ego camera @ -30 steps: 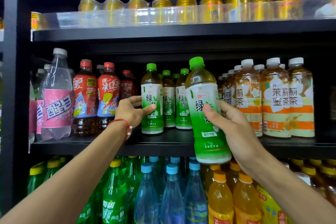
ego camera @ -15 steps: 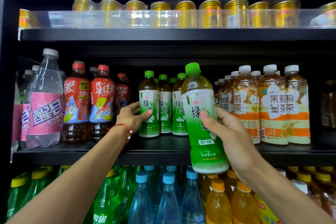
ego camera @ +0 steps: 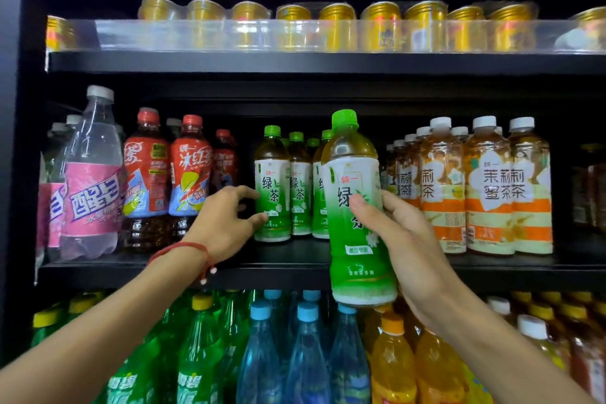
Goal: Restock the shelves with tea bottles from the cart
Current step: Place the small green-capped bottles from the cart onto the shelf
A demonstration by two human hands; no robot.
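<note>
Green tea bottle (ego camera: 352, 180): held in the right hand (ego camera: 413, 239), out in front of the middle shelf (ego camera: 295, 267) and not yet on it. The fingers wrap the back of the label and the thumb lies across its front, a full closed grip around mid-body. The long axis is close to vertical, cap up, with a slight lean of the cap to the left.

The base of the held bottle hangs below the shelf's front edge. The shelf stock of green tea (ego camera: 272, 187) stands upright, behind and to the left of it. The jasmine tea bottles (ego camera: 442, 193) stand just to its right. The target position appears to lie behind the held bottle, which hides that part of the shelf, so free space there cannot be confirmed.

The left hand (ego camera: 226, 220) is half open. Its fingers are loosely curved, with the thumb tip and forefinger at the left flank of the front shelf bottle. No closed grip is evident; firm contact cannot be confirmed.

Likely next move: raise the base above the shelf edge, then move the bottle straight back, axis vertical. The right hand is the nearer hand and carries the load.
</note>
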